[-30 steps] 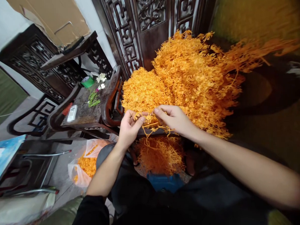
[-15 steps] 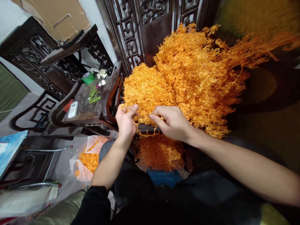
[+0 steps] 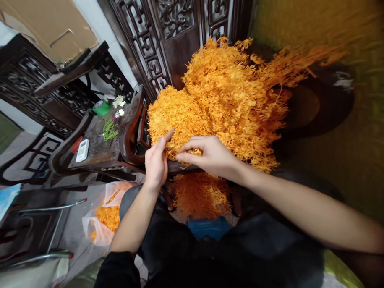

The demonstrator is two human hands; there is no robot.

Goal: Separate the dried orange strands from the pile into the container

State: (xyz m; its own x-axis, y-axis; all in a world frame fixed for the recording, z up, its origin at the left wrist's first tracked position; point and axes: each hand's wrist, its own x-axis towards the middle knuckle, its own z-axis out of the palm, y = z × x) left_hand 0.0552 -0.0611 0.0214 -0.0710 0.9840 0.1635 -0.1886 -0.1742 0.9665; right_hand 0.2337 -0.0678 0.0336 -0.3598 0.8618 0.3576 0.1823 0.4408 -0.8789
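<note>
A big heap of curly, stringy orange flower-like pieces (image 3: 231, 105) lies on a dark wooden seat in front of me. At its near left edge, my left hand (image 3: 156, 164) has its fingers stretched out and touches or nearly touches the orange strands. My right hand (image 3: 211, 156) is just to the right, thumb and fingertips pinched together close to the left hand's fingers. Thin orange strands show around these fingertips; what exactly is pinched is too small to tell. Below the seat, between my legs, more orange strands (image 3: 200, 194) are piled over a blue container (image 3: 209, 228).
To the left, a dark wooden table (image 3: 98, 153) bears green tape (image 3: 101, 107), white flowers (image 3: 118, 101), green stems (image 3: 110, 129) and a white device (image 3: 82, 150). A pinkish plastic bag (image 3: 102, 237) with orange pieces sits on the floor. Carved wooden panels (image 3: 179, 48) stand behind.
My view has shifted, so the scene sits further left. The left hand's fingers have straightened and no longer hold the yellow-orange bits. The right hand has come closer to the left.
</note>
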